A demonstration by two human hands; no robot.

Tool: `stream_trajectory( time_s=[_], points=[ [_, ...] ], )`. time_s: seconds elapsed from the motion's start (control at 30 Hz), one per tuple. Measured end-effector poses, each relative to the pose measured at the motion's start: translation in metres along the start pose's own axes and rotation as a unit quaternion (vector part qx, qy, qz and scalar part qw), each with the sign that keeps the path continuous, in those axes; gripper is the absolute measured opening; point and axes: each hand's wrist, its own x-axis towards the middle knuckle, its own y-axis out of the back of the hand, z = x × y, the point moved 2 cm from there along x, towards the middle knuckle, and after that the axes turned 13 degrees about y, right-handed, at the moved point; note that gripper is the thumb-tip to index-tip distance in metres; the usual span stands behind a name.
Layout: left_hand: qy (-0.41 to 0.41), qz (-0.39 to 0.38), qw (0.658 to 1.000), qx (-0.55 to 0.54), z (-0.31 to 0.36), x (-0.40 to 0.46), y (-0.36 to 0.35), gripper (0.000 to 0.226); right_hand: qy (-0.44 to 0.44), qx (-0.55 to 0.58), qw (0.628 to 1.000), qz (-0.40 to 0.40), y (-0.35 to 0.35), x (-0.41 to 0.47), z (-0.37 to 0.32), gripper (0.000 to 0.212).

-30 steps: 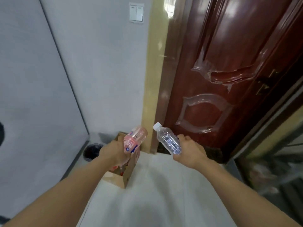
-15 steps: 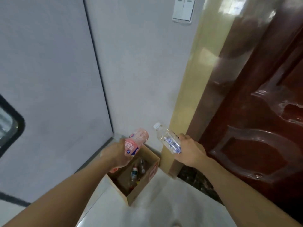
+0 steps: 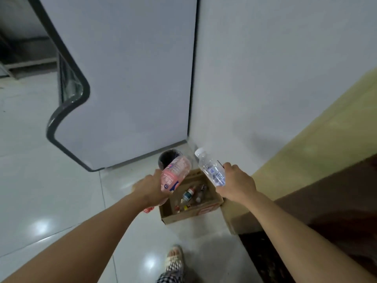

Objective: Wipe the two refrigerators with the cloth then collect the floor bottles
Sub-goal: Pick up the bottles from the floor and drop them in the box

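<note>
Left hand (image 3: 152, 189) gripping pink bottle (image 3: 175, 173), right hand (image 3: 236, 183) clear bottle (image 3: 211, 169), above open box (image 3: 189, 213)

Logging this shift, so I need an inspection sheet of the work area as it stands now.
Surface: glossy pale tile floor.
Job's things: pink bottle and clear bottle, both held above an open cardboard box holding bottles.
Clutter: dark bin behind the box.
Grippers: left hand grips the pink bottle; right hand the clear one.
Cables: nothing seen.
Surroundings: grey refrigerator, white wall, dark door.
</note>
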Motion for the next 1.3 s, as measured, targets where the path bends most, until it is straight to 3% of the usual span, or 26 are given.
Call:
stream_trajectory(
  time_s=[0.3, 0.53, 0.9, 1.3],
  points=[
    [0.074, -0.080, 0.993, -0.038, -0.008, 0.081, -0.051, 0.072, -0.001, 0.008, 0.996, -0.084, -0.059, 0.090, 0.020, 0.071],
    [0.124, -0.143, 0.980, -0.054, -0.005, 0.144, -0.121, 0.071, -0.039, 0.013, 0.989, -0.139, -0.133, 0.139, 0.051, 0.060],
    [0.193, -0.179, 0.962, -0.073, 0.002, 0.296, -0.302, 0.068, -0.038, 0.038, 0.970, -0.235, -0.341, 0.249, 0.130, 0.048],
    [0.218, -0.138, 0.964, -0.062, 0.008, 0.421, -0.478, 0.072, -0.028, 0.042, 0.971, -0.235, -0.539, 0.346, 0.178, 0.057]
  ],
)
